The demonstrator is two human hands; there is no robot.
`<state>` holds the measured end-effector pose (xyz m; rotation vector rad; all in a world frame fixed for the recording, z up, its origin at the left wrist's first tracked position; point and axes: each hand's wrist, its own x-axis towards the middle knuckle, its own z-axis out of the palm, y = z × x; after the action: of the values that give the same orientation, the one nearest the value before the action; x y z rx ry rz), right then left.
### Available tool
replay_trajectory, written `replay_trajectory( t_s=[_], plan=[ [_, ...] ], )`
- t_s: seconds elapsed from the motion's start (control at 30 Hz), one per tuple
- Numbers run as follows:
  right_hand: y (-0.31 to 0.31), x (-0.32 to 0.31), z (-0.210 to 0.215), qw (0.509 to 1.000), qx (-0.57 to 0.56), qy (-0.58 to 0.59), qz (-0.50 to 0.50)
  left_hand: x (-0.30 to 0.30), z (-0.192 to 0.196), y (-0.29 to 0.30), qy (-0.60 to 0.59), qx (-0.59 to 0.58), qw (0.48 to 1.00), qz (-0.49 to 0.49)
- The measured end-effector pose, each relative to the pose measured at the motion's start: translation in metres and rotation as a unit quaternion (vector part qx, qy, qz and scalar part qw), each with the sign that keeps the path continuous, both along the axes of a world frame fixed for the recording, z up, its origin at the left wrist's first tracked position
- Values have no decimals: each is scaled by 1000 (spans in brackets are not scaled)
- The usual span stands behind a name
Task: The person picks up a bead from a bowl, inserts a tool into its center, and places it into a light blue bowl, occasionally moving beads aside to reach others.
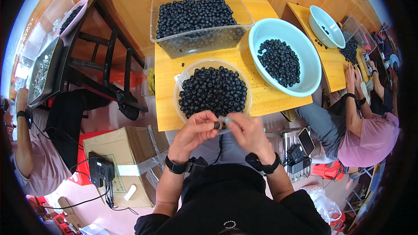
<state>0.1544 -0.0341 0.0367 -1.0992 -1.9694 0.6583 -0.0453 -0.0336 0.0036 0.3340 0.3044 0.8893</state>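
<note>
My left hand [194,131] pinches a small black round part [216,125] between thumb and fingertips. Close beside it, my right hand [249,133] has its fingers closed at the same spot. Something small and pale shows at the right fingertips, too blurred to name. Both hands are over the near rim of a clear round tub [178,100] heaped with the same black parts [212,90], several of them showing a hole through the middle.
Behind the tub, a clear rectangular bin [183,50] of black parts stands on the yellow table [167,112]. To its right is a light-blue basin [312,72] with more. A cardboard box [117,141] sits lower left. People work at both sides, beside a dark stool [114,39] and another basin [327,30].
</note>
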Motion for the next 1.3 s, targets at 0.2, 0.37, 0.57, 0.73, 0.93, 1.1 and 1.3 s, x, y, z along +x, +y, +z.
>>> replay_trajectory(
  t_s=[0.2, 0.37, 0.57, 0.73, 0.93, 1.1, 1.3],
  plan=[
    [9, 24, 10, 994, -89, -18, -57, 0, 6, -4, 36, -10, 999, 39],
    [-6, 6, 21, 998, -59, -11, 26, 2, 3, -4, 17, -36, 997, 62],
    [-6, -1, 19, 997, -36, -33, 51, 3, 3, -6, 7, -42, 997, 61],
    [-6, 0, 23, 997, -55, -41, 47, 4, 3, -7, 8, -47, 997, 56],
    [0, 1, 10, 999, -39, -32, 8, 1, 3, -9, 21, -36, 998, 48],
    [6, 16, 13, 992, -109, -33, -49, 2, 6, -9, 45, -21, 998, 41],
    [-8, -3, 22, 996, -80, 17, 25, 5, 1, -9, 99, -28, 994, 45]
  ],
)
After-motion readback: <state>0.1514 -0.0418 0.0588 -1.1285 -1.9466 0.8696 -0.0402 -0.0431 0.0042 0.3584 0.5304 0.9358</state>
